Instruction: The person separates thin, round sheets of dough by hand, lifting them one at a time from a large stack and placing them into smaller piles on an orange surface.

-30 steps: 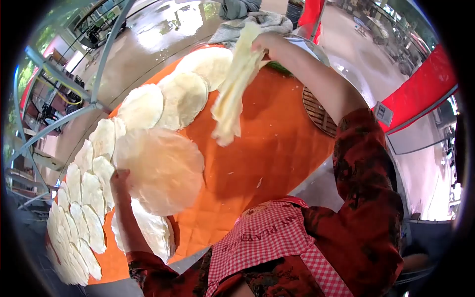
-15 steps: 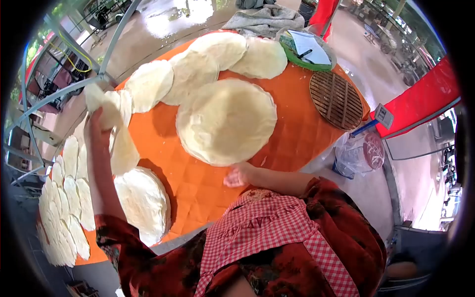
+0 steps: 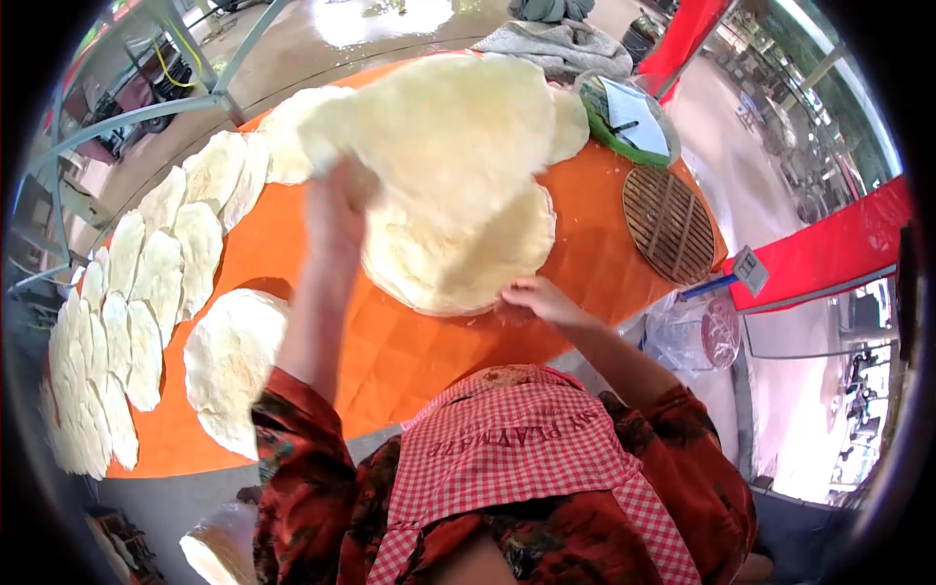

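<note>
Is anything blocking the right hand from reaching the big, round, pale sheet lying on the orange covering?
Nothing visible stands in the way: the right hand is at the near right edge of the big, round, pale sheet. The blurred, raised, pale sheet near the left hand hides only the lower one's far part.

A broad, thin, cream-coloured dough-like sheet (image 3: 448, 117) is stretching out, motion-blurred, above the orange surface (image 3: 390, 361), partly hiding a round, cream-coloured dough-like disc (image 3: 419, 258) that is lying flat, its near rim showing.
</note>
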The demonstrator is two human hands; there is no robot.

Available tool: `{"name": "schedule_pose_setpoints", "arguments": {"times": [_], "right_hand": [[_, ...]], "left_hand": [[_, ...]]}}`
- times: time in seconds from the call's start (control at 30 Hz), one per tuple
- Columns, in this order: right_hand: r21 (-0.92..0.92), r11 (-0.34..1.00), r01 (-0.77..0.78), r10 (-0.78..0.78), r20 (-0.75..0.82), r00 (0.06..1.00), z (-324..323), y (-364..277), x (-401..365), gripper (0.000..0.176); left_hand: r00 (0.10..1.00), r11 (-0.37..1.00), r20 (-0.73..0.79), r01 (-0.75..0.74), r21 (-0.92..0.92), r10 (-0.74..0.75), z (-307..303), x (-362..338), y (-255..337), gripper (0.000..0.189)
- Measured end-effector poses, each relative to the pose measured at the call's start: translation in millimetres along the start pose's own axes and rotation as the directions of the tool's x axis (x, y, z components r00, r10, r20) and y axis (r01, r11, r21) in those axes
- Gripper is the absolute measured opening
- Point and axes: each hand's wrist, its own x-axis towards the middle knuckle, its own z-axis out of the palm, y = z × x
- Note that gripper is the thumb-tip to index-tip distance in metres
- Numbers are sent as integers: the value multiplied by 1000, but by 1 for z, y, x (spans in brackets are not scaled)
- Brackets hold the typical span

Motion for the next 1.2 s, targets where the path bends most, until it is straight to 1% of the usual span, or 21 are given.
{"name": "schedule_pose_setpoints", "arguments": {"times": [0.07,0.13,0.17,0.2,0.23,0.33,0.37,0.4,0.47,0.57,0.67,0.77,0.83,0.87,0.9,0.93,1.0,1.07,1.1,1.13,1.2], "right_hand": [[-19,999,-38,39,14,999,1,25,1,22],[-43,994,-103,103,17,994,-1,45,5,20],[-61,988,-139,140,13,990,-2,53,8,18],[-83,981,-173,174,9,985,-4,59,11,17],[-127,984,-127,131,25,991,-6,64,11,16],[-259,938,232,-243,-14,970,1,63,10,16],[-353,925,142,-166,-38,985,1,50,5,18],[-582,756,298,-402,-54,914,7,37,6,23],[-893,209,399,-776,97,623,17,21,15,34],[-930,35,365,-694,240,679,8,19,30,54],[-915,52,399,-648,273,711,-12,32,53,61],[-851,192,489,-568,310,763,-13,27,73,58],[-624,586,517,-412,320,853,-17,-3,85,53],[-476,749,462,-321,349,880,-19,-23,87,52],[-570,655,495,-424,265,866,-10,-50,81,55],[-658,610,441,-330,295,897,-2,-73,83,57],[-810,478,338,-132,315,940,13,-105,92,62],[-883,360,302,-125,275,953,21,-107,103,38],[-907,324,269,-98,251,963,19,-104,120,30],[-929,287,233,-71,222,973,14,-99,145,24],[-914,115,389,-117,376,919,-52,-57,265,16]], "left_hand": [[980,970,25,200,-136,-199,-50,-10,-90,32],[911,902,-84,382,-200,-405,-80,-43,-159,39],[871,889,-189,428,-160,-453,-98,-54,-192,38],[854,865,-153,472,-173,-497,-120,-61,-222,32],[834,856,-195,501,-125,-516,-121,-76,-224,30],[819,844,-217,532,-62,-532,-111,-88,-214,27],[821,845,-210,533,-53,-531,-107,-91,-207,27],[825,850,-216,523,-61,-522,-101,-91,-202,27],[834,862,-223,502,-71,-504,-87,-86,-192,27],[843,879,-252,460,-122,-476,-63,-80,-176,28],[857,897,-270,437,-70,-439,-51,-79,-170,27],[872,909,-280,417,-2,-401,-51,-90,-186,24],[894,928,-319,360,97,-313,-33,-103,-188,19],[908,933,-321,329,147,-269,-28,-111,-194,18],[922,920,-308,311,238,-232,-31,-117,-211,17],[935,917,-302,274,290,-184,-7,-127,-208,16],[991,806,-131,88,586,-13,-13,-136,-246,14],[997,645,44,-75,760,64,1,-144,-259,12],[997,680,-1,52,731,-75,25,-150,-235,12],[996,816,83,-71,574,28,31,-152,-236,16],[956,684,267,-277,675,124,32,-154,-213,22]]}}
